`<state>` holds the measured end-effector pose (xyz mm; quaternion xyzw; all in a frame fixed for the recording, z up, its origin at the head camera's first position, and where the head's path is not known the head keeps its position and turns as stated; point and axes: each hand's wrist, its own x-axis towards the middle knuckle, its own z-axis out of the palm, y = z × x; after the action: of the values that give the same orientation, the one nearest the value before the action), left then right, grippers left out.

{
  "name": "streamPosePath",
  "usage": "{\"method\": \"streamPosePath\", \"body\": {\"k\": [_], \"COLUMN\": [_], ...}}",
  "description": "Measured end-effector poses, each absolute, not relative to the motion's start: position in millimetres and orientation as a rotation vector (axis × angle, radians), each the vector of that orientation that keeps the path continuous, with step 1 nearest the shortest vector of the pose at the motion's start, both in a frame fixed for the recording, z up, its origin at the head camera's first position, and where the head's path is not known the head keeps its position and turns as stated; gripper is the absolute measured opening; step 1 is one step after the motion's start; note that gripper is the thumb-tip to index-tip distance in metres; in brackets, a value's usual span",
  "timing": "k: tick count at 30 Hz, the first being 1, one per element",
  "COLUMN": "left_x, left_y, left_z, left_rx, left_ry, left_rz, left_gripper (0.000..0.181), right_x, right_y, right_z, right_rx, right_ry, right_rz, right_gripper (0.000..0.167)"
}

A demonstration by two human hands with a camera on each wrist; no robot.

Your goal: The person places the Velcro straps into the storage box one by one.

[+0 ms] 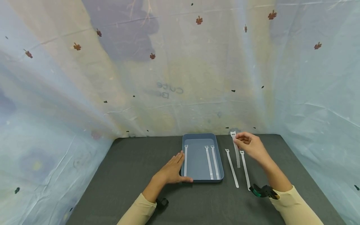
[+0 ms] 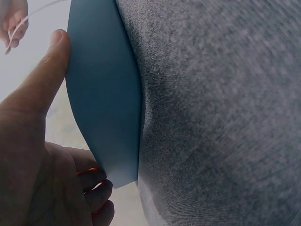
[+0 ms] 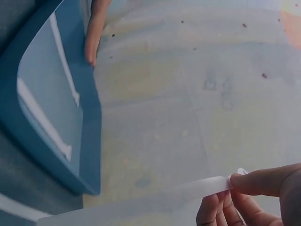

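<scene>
White and slim, the held strip (image 1: 237,157) hangs from the right hand (image 1: 251,147), its thumb and fingers pinching it just below the slotted head. From where I stand, what matters is sideways: the blue-grey tray (image 1: 197,159) lies to the left of that strip, near it, and one loose strip, the left loose strip (image 1: 232,168), lies on the dark table (image 1: 123,187) between the two. The held strip's long axis runs away from the person, head at the far end and leaning a little left, close to the line of the tray's long sides. I can't tell whether its tail touches the table. The right hand is clearly the nearer to it; the left hand (image 1: 173,170) is across at the tray's near left corner, fingers extended along the side wall, thumb stretched across the near edge.

Counting up: one tray, two hands, six strips. Three lie inside the tray, the left inner strip (image 1: 186,161) alone and two right inner strips (image 1: 209,162) side by side; one is held; two lie on the table, the other being the right loose strip (image 1: 245,170)
</scene>
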<state>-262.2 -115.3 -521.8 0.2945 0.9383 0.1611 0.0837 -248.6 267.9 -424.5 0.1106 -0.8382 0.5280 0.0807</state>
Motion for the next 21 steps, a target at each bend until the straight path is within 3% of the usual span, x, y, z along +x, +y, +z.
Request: {"method": "streamPosePath", "body": {"k": [21], "left_x": [-259.6], "left_y": [-111.4], "left_z": [-515.0], "left_rx": [0.832], "left_ry": [2.821], "left_rz": [0.417], "left_gripper": [0.127], "right_x": [-262.9], "right_y": [208.6], "right_z": [-417.7], "right_rx": [0.539], "right_ry": [-2.398], "right_rz": [1.739], "right_gripper": [0.02]}}
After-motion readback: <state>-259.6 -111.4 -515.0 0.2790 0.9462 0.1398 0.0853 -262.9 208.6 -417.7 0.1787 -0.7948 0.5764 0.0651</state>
